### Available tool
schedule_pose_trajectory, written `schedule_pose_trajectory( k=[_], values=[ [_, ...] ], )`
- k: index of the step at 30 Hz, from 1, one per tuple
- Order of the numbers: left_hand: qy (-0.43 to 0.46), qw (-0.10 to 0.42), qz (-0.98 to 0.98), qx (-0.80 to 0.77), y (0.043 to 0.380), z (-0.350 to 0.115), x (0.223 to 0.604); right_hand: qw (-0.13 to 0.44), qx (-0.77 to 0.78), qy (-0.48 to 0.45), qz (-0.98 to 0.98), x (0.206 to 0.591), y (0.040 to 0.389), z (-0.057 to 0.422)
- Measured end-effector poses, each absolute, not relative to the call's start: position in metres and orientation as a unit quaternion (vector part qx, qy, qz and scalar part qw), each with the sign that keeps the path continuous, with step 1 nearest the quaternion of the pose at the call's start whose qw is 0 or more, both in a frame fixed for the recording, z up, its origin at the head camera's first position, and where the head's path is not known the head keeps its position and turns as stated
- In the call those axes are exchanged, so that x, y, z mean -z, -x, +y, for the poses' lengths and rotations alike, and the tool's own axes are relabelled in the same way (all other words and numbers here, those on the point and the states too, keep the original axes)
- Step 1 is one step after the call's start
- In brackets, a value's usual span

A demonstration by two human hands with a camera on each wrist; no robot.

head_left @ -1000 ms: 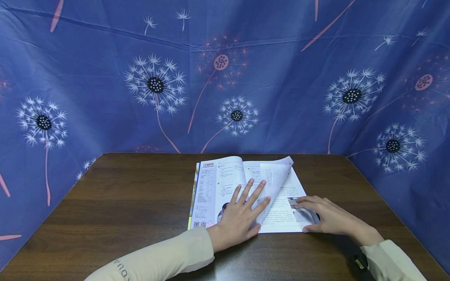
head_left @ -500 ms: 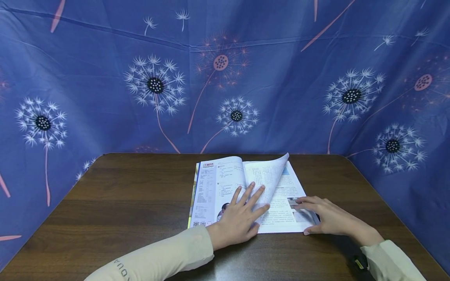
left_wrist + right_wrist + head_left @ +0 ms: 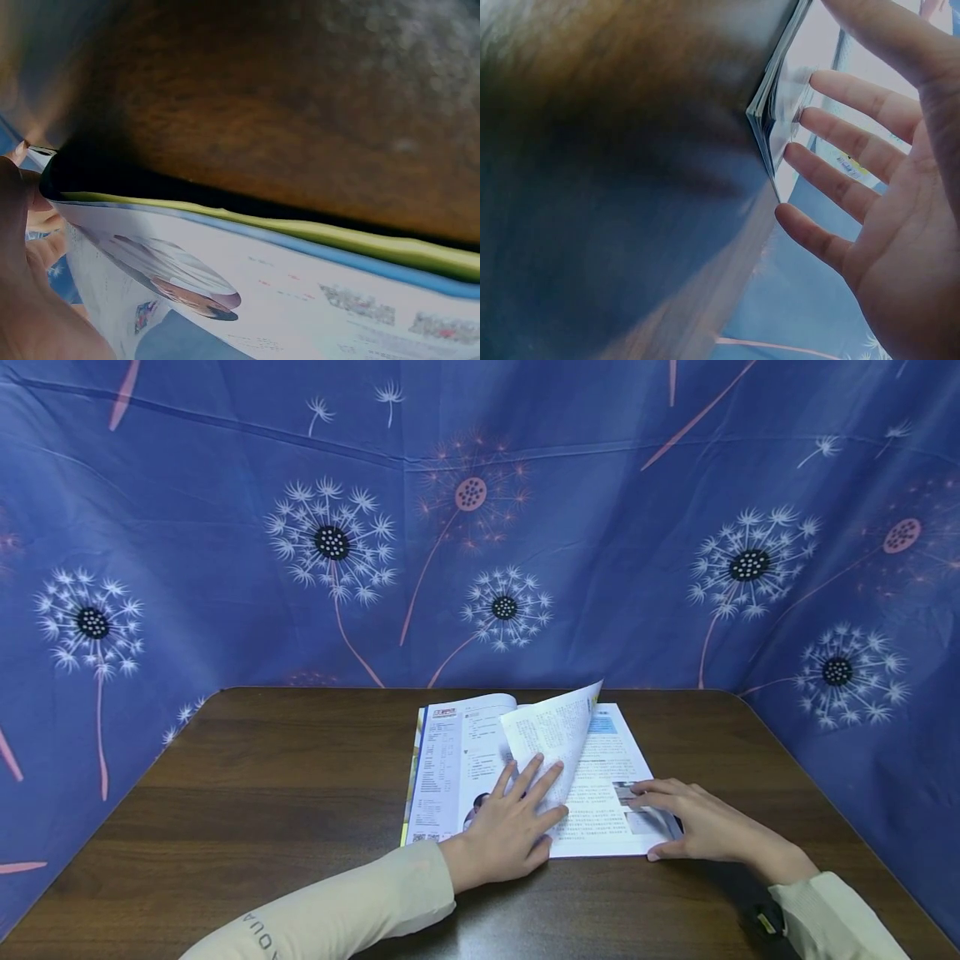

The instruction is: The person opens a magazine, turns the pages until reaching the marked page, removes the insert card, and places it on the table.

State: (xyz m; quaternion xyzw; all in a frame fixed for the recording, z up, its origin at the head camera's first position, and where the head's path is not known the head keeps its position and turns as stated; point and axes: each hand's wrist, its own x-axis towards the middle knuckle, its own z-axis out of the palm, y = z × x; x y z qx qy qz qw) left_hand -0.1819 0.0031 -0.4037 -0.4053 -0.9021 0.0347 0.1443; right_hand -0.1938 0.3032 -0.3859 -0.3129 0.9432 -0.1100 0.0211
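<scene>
Lifting page (image 3: 553,727), left hand (image 3: 510,827), open magazine (image 3: 450,760)

magazine (image 3: 450,760) on table (image 3: 262,793), curtain (image 3: 225,527) behind

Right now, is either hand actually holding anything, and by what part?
Neither grips anything. The left hand lifts a page of the open magazine on straight fingers near its lower edge; the right hand rests flat on the right-hand page.

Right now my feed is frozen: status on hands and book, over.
Left hand flat, lifting a page. Right hand flat on the open white magazine. Nothing in the way.
</scene>
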Motion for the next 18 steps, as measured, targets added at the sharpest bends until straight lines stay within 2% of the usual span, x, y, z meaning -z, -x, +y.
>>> schedule_pose_trajectory(
  k=[5,18],
  values=[
    [0.408,0.158,-0.898,-0.047,0.1818,0.0021,0.4034,0.010,0.113,0.321,0.940,0.3854,0.1943,0.3029],
    [0.427,0.174,-0.885,-0.069,0.1816,0.0018,0.4041,0.031,0.114,0.314,0.942,0.3855,0.1946,0.3055]
  ],
)
